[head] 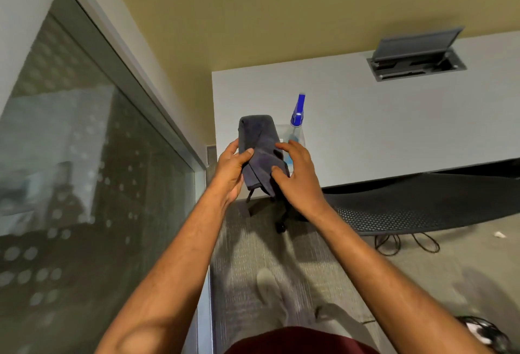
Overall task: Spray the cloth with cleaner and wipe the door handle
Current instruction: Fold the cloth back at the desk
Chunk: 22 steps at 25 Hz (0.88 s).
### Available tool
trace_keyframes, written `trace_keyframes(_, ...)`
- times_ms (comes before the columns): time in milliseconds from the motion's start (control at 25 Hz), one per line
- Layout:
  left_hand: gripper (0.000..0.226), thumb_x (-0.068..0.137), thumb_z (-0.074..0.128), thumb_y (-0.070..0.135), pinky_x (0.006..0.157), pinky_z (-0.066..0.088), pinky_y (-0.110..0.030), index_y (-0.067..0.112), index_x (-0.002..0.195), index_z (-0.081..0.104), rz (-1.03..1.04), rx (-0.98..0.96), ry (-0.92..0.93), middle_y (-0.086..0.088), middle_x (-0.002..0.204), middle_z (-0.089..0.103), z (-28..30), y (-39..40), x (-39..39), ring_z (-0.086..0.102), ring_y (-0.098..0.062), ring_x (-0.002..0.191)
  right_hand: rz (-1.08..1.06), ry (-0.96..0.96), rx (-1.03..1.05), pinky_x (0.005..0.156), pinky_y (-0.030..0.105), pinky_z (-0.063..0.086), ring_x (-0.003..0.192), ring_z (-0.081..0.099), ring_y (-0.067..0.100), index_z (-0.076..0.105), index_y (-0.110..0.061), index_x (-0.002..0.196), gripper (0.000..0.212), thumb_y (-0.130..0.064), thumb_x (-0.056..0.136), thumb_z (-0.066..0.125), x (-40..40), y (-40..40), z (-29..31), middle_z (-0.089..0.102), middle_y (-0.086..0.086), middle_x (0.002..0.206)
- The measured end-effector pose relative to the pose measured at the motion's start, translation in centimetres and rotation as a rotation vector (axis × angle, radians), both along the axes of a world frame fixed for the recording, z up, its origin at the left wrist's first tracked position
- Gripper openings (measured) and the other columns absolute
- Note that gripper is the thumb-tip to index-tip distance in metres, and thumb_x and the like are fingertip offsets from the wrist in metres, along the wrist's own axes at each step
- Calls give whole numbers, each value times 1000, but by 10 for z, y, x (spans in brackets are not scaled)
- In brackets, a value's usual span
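Observation:
A dark grey folded cloth is held up over the near left corner of the white desk. My left hand grips its left side, thumb across the front. My right hand pinches the cloth's lower right edge between thumb and fingers. A clear spray bottle with a blue trigger head stands on the desk just behind my right hand, its lower part hidden by that hand. No door handle is in view.
A glass panel with a dotted frosted pattern and its pale frame fill the left. A grey cable box with a raised lid sits in the desk. A black mesh chair and cables lie under the desk's edge.

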State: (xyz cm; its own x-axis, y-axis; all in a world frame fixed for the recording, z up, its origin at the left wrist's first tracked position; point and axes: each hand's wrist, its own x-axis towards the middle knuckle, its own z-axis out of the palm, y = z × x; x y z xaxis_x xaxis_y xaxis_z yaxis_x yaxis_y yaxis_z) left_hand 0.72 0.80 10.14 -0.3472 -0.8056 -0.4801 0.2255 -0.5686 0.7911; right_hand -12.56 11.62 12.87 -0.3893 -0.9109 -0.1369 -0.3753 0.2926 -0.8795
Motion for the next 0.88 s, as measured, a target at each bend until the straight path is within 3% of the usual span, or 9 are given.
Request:
trace_keyframes(120,28,106,54,1,87,64,-42,1,134,59,49,181,81,-21,122,72,-8,-20,-8,73,-30,103,125,4,129,109,21,32,137,30,5,24,-35,163,73,-32,101,64,-4,-10,-19,14,-1,170)
trace_keyframes(200,23,107,56,4,87,65,-44,0,128,60,68,245,84,-23,122,72,-16,-31,-15,73,-34,110,92,34,93,103,9,32,138,39,10,27,-31,161,73,-22,101,67,-4,-20,-29,21,2,164)
trace_keyframes(320,32,108,56,7,102,59,-49,2,139,55,44,227,-10,-22,128,70,-29,-50,-28,69,-36,121,-43,131,68,92,6,38,129,55,22,41,-26,150,61,-10,98,68,-7,-37,-42,31,4,152)
trace_keyframes(400,31,109,55,10,89,65,-41,8,140,58,-37,177,-163,-13,119,74,-38,-61,-34,74,-27,106,-55,212,67,90,12,43,120,61,26,47,-22,142,53,-5,97,68,-7,-47,-51,31,6,150)
trace_keyframes(480,32,107,54,5,69,65,-32,11,138,61,-109,142,-289,-7,110,75,-45,-70,-37,74,-20,92,-38,268,70,97,21,48,122,59,28,51,-17,137,44,-5,97,66,-5,-54,-60,30,9,152)
trace_keyframes(520,34,105,54,0,68,64,-31,10,137,62,-128,127,-334,-8,108,75,-49,-74,-37,73,-19,90,-23,279,80,103,27,50,126,56,29,52,-15,137,41,-7,99,64,-5,-57,-64,29,11,153)
trace_keyframes(680,41,99,56,-7,79,62,-32,9,136,61,-168,58,-468,-11,110,72,-62,-76,-38,71,-25,96,89,329,213,114,43,47,139,47,32,45,-9,151,52,-13,101,61,-4,-66,-78,22,15,162)
trace_keyframes(880,45,103,60,10,111,51,-42,14,147,54,-227,-149,-670,-6,141,62,-73,-61,-31,60,-25,128,252,578,295,100,40,55,128,53,31,42,-13,152,57,-15,100,65,-6,-70,-90,37,11,156)
